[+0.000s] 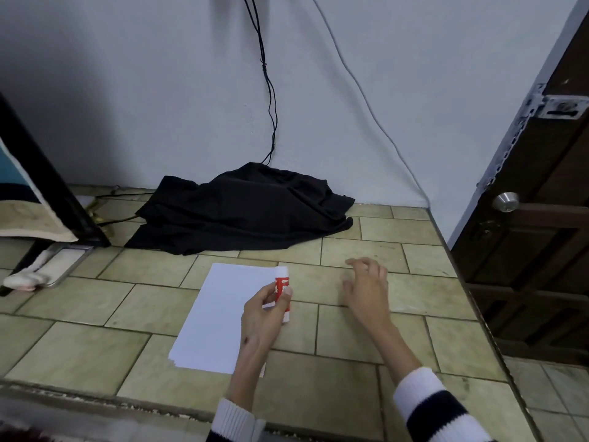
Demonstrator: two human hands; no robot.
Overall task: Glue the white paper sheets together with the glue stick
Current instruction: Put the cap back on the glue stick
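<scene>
A stack of white paper sheets (220,317) lies on the tiled floor in the middle of the view. My left hand (263,317) is over the stack's right edge and holds a red and white glue stick (283,287) upright, its white cap on top. My right hand (366,287) hovers low over the bare tiles to the right of the paper, fingers spread, holding nothing.
A crumpled black cloth (245,208) lies against the wall behind the paper, with black cables (271,100) hanging above it. A dark wooden door (541,218) stands at the right. A dark frame and a metal tray (60,263) are at the left.
</scene>
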